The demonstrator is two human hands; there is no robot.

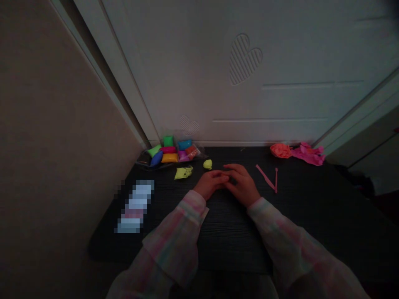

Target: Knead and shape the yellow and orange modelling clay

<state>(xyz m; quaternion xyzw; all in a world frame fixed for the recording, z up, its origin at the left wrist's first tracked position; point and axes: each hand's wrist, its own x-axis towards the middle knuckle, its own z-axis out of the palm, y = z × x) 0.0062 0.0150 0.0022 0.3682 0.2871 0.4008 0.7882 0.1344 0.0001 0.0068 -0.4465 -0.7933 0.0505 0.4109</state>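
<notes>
My left hand [212,182] and my right hand [241,182] meet fingertip to fingertip over the middle of a dark mat [311,207]. Both hands have their fingers curled and pinched together around something too small and dim to name. A small yellow-green clay lump [208,164] lies just beyond the hands. An opened yellow-green packet [183,172] rests to the left of it. Two thin pink modelling tools [268,178] lie on the mat right of my right hand.
A clear tray of coloured clay packets [170,153] stands at the back left by the white door [249,62]. An orange lump [280,150] and crumpled pink wrapping [308,153] sit at the back right. A blurred flat item [135,205] lies left.
</notes>
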